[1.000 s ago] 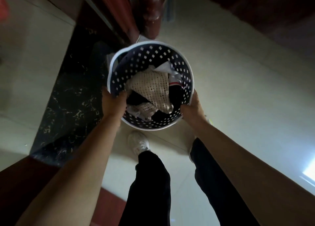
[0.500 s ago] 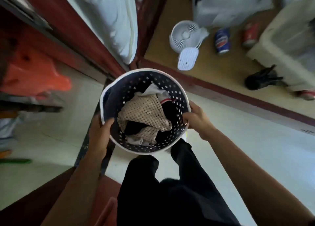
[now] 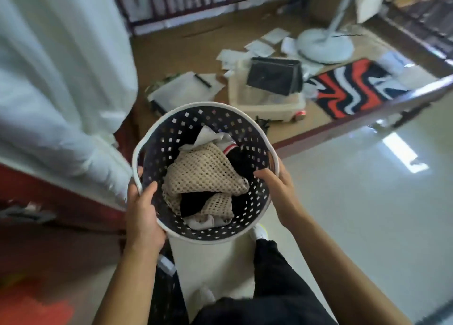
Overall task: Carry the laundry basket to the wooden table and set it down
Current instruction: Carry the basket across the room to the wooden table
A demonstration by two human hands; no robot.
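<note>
A round laundry basket (image 3: 171,130), dark and perforated with a white rim, is held in the air in front of me. Inside lie a beige mesh cloth (image 3: 203,175) and some dark and white garments. My left hand (image 3: 143,211) grips the rim on the near left side, thumb inside the wall. My right hand (image 3: 279,189) grips the rim on the right, fingers curled inside. No wooden table can be picked out with certainty in this view.
A white curtain (image 3: 58,79) hangs at the left beside a dark red frame. Ahead, on a brown floor, lie a plastic bin with a black bag (image 3: 272,76), papers, a fan base (image 3: 323,45) and a red, black and white rug (image 3: 353,86). Glossy tiled floor spreads to the right.
I have walked forward with the basket and the view has lifted; the room ahead with bin, rug and fan base has come into sight. Both hands keep their hold.
</note>
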